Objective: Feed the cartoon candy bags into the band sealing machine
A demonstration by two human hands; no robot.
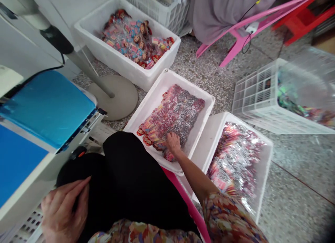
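My right hand [173, 143] reaches down into the middle white foam box [209, 100], fingers curled against the near edge of a layer of small wrapped packets [172, 114]; its fingertips are partly lost among them, so whether it grips one is unclear. Red-haired cartoon heads show at the packets' left ends. My left hand [65, 210] rests by my black-clad knee at the lower left, its fingers extended, with nothing in it.
A foam box [150, 74] of cartoon packets lies beyond, and another [267, 159] at right. White crates [253, 96], a pink stool [235, 37] and a person in grey cloth [211, 16] are near. A blue-topped machine [49, 107] and pole [86, 72] stand left.
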